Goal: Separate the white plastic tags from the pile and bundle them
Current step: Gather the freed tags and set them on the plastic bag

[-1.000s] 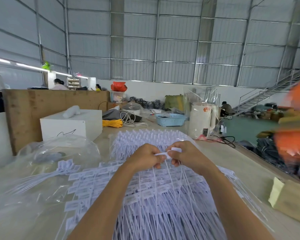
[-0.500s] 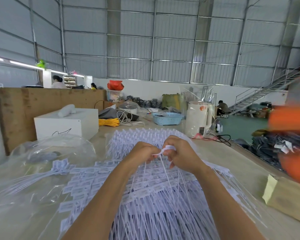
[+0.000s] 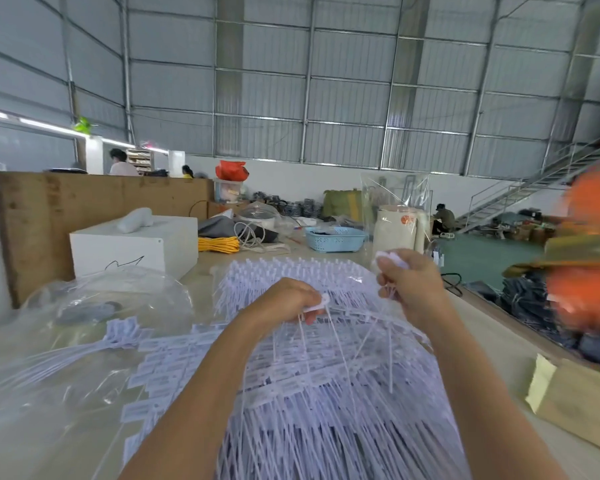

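Note:
A big pile of white plastic tags with long thin tails covers the table in front of me. My left hand hovers over the middle of the pile and pinches the flat heads of a few tags, whose tails hang down. My right hand is raised up and to the right, its fingers curled round the heads of several tags. Their tails trail down to the pile. A smaller bundle of tags lies to the left beside clear plastic.
Crumpled clear plastic bags lie at the left. A white box stands behind them, and a blue basket and a cream jug behind the pile. A cardboard box sits at the right edge. A blurred person in orange passes at the right.
My hands were together over the pile, both holding one tag head. They have drawn apart: the right hand rose up and to the right with tags, the left stayed low.

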`<act>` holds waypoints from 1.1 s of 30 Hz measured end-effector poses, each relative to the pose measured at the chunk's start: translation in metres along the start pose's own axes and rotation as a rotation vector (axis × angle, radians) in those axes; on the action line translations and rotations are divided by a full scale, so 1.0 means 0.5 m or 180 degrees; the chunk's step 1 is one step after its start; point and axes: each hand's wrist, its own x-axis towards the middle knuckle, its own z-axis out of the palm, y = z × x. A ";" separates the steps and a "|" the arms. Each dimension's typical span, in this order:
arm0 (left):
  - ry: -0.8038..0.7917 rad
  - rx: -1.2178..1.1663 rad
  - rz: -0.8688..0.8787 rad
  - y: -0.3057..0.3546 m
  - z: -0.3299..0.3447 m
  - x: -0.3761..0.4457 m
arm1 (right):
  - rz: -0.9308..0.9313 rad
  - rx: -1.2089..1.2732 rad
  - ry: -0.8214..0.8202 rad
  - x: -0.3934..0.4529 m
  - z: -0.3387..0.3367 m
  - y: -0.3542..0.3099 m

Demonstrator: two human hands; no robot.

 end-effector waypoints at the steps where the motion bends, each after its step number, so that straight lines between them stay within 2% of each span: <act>1: -0.0056 0.0085 -0.0006 0.002 0.005 0.002 | -0.0004 0.0447 -0.0045 -0.006 -0.004 -0.019; 3: -0.0099 0.0310 -0.0075 0.006 0.014 0.001 | -0.0260 0.0451 -0.0285 -0.023 0.001 -0.052; 6: -0.0128 0.0742 -0.0060 0.003 0.008 -0.003 | -0.0571 -0.0174 -0.0703 -0.041 0.011 -0.070; 13: -0.0027 0.0562 0.0305 -0.015 -0.005 -0.003 | 0.0170 -0.1066 -0.1438 -0.043 0.041 -0.007; 15: 0.0063 0.0428 0.0380 -0.018 -0.003 0.001 | 0.0291 -0.1000 -0.1517 -0.043 0.057 0.011; 18: 0.0171 0.0441 0.0448 -0.022 -0.007 0.003 | 0.0573 -0.0394 -0.1608 -0.044 0.073 0.030; 22: 0.0159 0.0508 0.0351 -0.025 -0.007 0.005 | 0.0432 -0.0371 -0.1425 -0.036 0.070 0.036; 26: 0.0059 0.0991 0.0181 -0.022 -0.011 -0.002 | 0.0165 -0.0468 -0.1461 -0.033 0.062 0.032; 29: -0.0017 0.0607 0.0115 -0.016 -0.006 -0.008 | 0.0075 -0.0468 -0.1556 -0.033 0.061 0.029; 33: 0.0140 0.0468 0.0185 -0.009 0.001 -0.006 | -0.0019 -0.0588 -0.1629 -0.033 0.061 0.029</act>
